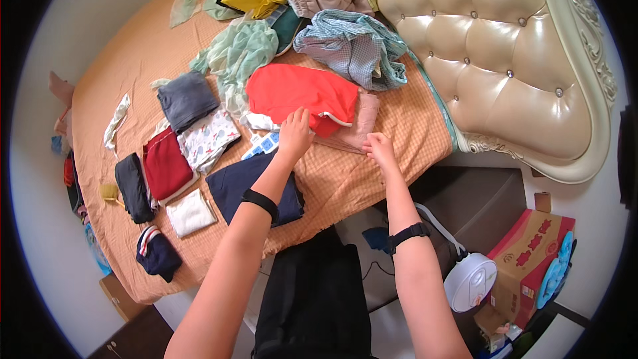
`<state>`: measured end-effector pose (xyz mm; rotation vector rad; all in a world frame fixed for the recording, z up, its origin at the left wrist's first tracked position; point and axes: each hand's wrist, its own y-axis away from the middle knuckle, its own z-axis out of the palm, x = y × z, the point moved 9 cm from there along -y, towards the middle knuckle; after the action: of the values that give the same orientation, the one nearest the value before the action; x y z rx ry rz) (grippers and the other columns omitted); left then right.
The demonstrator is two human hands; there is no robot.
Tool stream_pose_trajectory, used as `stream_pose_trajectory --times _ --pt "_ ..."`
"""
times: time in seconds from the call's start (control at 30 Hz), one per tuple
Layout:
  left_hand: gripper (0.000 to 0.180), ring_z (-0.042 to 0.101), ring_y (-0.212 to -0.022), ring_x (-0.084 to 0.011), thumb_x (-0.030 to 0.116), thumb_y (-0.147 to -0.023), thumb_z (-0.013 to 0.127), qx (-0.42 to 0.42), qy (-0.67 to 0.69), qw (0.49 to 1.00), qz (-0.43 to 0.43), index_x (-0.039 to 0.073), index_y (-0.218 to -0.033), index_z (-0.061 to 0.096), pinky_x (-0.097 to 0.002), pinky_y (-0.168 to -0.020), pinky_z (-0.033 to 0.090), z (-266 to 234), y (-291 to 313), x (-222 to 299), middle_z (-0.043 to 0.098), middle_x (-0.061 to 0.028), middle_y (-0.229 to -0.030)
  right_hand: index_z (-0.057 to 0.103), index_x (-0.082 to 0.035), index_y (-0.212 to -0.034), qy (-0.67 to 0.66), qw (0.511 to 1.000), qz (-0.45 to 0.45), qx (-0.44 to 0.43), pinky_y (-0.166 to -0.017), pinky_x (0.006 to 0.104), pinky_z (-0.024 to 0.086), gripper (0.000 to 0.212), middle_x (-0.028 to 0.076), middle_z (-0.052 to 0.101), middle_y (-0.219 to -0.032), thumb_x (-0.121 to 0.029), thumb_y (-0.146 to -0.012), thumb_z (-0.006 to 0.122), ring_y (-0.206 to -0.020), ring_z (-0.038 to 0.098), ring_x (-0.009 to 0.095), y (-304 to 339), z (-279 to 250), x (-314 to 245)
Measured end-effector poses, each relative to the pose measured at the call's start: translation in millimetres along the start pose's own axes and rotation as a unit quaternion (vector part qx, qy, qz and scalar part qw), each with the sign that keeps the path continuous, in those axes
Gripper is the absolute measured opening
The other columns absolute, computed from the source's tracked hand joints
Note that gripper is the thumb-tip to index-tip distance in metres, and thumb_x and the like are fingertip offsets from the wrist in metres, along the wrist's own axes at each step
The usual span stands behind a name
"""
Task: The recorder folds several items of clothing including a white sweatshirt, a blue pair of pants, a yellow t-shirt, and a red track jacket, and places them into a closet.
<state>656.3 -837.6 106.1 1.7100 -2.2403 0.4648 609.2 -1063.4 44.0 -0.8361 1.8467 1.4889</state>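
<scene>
A bright red garment with white trim (299, 90) lies spread on the bed, partly over a folded pale pink garment (365, 116). My left hand (296, 133) is at the red garment's near edge, with its fingers bent closed on the cloth. At the near corner of the pink garment, my right hand (380, 149) has its thumb and fingers pinched together on the edge. Just nearer than my left hand lies a folded navy garment (246, 189), partly behind my left forearm. A small blue-and-white item (262, 145) shows between them.
Folded clothes, among them a dark red garment (167, 166) and a white cloth (191, 213), lie at left. Loose clothes, including a blue checked garment (352, 46), pile up at the back. A tufted headboard (492, 46) rises at right; a cardboard box (531, 259) stands below.
</scene>
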Motion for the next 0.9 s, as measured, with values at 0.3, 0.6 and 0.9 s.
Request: stream_pose_trajectory --times 0.3,0.6,0.9 --pt "0.038 0.047 -0.107 -0.0288 0.005 -0.068 0.055 -0.043 -0.06 0.997 0.016 0.009 -0.106 0.052 -0.0381 -0.091 0.036 38 -50 -27 0.053 -0.011 -0.107 0.056 0.002 -0.092 0.059 0.989 -0.136 0.023 -0.062 0.0263 0.047 0.022 0.008 0.06 -0.075 -0.018 -0.084 0.055 -0.069 0.059 0.015 -42 13 -25" --pt "0.029 0.055 -0.085 -0.0334 0.001 -0.068 0.059 0.024 0.181 0.982 0.044 0.004 -0.096 0.056 -0.0372 -0.071 0.045 -95 -77 28 0.055 -0.0123 -0.089 0.047 -0.006 -0.116 0.272 0.814 -0.488 0.16 -0.09 0.0394 0.037 0.052 0.011 0.055 -0.109 -0.02 -0.071 0.067 -0.112 0.045 0.03 24 56 -172" --pt "0.039 0.056 -0.082 -0.0269 0.007 -0.065 0.066 0.169 0.192 0.967 0.003 0.004 -0.101 0.052 -0.0351 -0.071 0.045 -172 -52 49 0.054 -0.0116 -0.09 0.054 -0.001 -0.088 0.027 0.882 -0.47 0.016 -0.062 0.0343 0.044 0.011 0.019 0.057 -0.074 -0.007 -0.079 0.051 -0.072 0.057 0.036 60 44 -294"
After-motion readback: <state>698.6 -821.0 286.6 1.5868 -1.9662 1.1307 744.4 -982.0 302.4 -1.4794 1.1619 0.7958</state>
